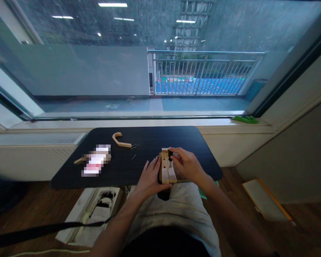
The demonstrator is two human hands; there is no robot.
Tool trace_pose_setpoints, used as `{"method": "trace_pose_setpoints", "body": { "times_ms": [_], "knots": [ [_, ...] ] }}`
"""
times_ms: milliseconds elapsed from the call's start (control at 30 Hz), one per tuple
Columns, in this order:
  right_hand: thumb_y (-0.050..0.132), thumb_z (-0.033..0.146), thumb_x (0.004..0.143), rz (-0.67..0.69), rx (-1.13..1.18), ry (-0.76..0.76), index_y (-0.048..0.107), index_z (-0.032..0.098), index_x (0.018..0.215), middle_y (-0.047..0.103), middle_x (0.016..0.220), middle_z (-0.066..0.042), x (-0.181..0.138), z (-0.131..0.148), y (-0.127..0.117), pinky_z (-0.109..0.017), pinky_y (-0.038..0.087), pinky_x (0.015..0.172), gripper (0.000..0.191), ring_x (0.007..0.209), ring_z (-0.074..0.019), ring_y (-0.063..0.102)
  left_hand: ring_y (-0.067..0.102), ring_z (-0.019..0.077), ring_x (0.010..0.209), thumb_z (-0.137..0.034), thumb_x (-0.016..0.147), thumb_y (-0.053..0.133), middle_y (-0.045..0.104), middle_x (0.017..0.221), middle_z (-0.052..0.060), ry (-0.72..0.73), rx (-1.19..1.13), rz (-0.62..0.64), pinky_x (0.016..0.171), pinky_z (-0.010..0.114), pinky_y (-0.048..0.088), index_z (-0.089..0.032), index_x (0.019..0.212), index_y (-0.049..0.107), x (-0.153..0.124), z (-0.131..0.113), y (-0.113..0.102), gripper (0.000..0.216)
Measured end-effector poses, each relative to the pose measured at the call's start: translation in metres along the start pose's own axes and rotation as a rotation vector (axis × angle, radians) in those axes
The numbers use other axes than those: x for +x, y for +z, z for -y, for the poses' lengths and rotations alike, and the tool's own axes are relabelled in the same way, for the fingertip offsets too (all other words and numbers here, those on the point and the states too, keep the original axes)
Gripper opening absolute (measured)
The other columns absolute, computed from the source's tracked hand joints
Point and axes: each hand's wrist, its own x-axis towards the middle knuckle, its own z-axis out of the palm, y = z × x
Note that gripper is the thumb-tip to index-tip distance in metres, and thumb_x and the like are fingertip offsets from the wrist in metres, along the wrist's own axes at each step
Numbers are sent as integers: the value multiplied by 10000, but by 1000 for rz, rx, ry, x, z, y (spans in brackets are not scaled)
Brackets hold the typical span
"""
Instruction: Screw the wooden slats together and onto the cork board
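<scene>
Near the front edge of the dark table (147, 134) is a pale wooden piece (164, 167) made of two narrow strips side by side, with dark holes in the left strip. My left hand (150, 180) grips it, fingers along its left side and thumb across its near end. Above the right strip, my right hand (188, 164) pinches a small black part (170, 154), its exact kind unclear. A thin metal shaft seems to show just below the black part. Farther back lie a curved wooden hook (121, 144) and several small screws (134, 146).
At the table's left, a pixelated patch (96, 160) covers something beside a light wooden stick (79, 161). An open white box (89, 214) sits on the floor below. A window sill (139, 123) runs behind the table, with a green item (245, 119) at its right.
</scene>
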Motion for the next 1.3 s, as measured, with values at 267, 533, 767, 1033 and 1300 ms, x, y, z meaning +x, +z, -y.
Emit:
{"method": "trace_pose_setpoints", "body": {
  "times_ms": [267, 533, 767, 1033, 1300],
  "knots": [
    [533, 186, 886, -4, 6, -13, 629, 214, 1165, 699, 878, -47, 2, 0, 0, -264, 487, 640, 296, 691, -147, 643, 415, 350, 1338, -554, 722, 683, 459, 1439, 201, -35, 141, -88, 1099, 557, 290, -174, 1459, 283, -1, -3, 10, 920],
    [537, 161, 879, -2, 5, -18, 627, 217, 1163, 694, 867, -40, 6, 3, 0, -260, 473, 641, 303, 687, -144, 637, 427, 367, 1320, -635, 657, 694, 485, 1397, 230, -117, 179, -120, 1088, 569, 293, -158, 1405, 372, 4, 1, 3, 944],
    [551, 170, 872, 3, 0, 6, 624, 206, 1161, 687, 843, -37, 5, 3, 0, -246, 456, 588, 300, 658, -139, 626, 363, 384, 1366, -754, 576, 665, 406, 1457, 256, -72, 186, -89, 1122, 582, 235, -96, 1458, 247, 7, 5, 12, 1178],
    [540, 146, 866, -20, 59, -21, 619, 193, 1151, 679, 856, -36, 5, 1, 2, -256, 480, 630, 299, 676, -137, 624, 355, 355, 1379, -758, 706, 524, 464, 1428, 230, -128, 308, -19, 1152, 538, 212, -64, 1423, 356, 5, -7, 9, 1013],
    [534, 152, 873, -24, 75, -44, 615, 205, 1152, 680, 850, -30, 6, 2, 3, -257, 495, 626, 295, 644, -129, 611, 356, 362, 1376, -709, 726, 526, 468, 1429, 220, -130, 289, -27, 1147, 550, 200, -72, 1414, 383, 6, -11, 8, 948]
  ]
}}
